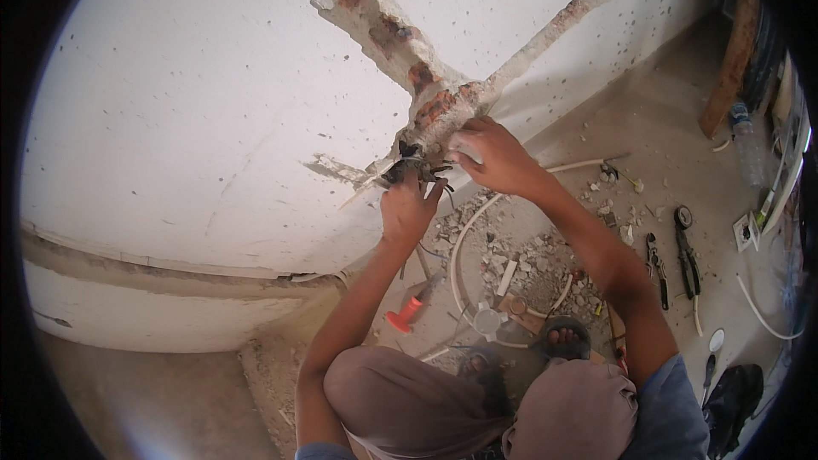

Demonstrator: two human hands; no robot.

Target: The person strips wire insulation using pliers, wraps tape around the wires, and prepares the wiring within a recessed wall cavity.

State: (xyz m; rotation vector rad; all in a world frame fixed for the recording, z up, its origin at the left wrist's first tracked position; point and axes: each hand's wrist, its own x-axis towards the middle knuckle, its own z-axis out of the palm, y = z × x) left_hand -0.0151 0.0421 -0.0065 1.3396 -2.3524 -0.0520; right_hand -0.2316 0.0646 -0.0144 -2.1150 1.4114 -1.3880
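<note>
A cluster of dark wires (409, 169) sticks out of a rough hole low in the white wall, where the chiselled channels meet. My left hand (407, 213) is at the hole with its fingers closed among these wires; their tips are partly hidden. Just to the right, my right hand (494, 156) is beside the broken wall edge. Its fingers are bent, with a gap between thumb and forefinger, and I see nothing held there. A thin grey wire (450, 198) hangs down near my left thumb.
Rubble (532, 260) and a curved white conduit (457, 251) lie below the hole. A chisel with a red grip (406, 313) is by my left forearm. To the right lie pliers (656, 268), a black-handled tool (687, 251), a plastic bottle (748, 149) and a white socket plate (745, 232).
</note>
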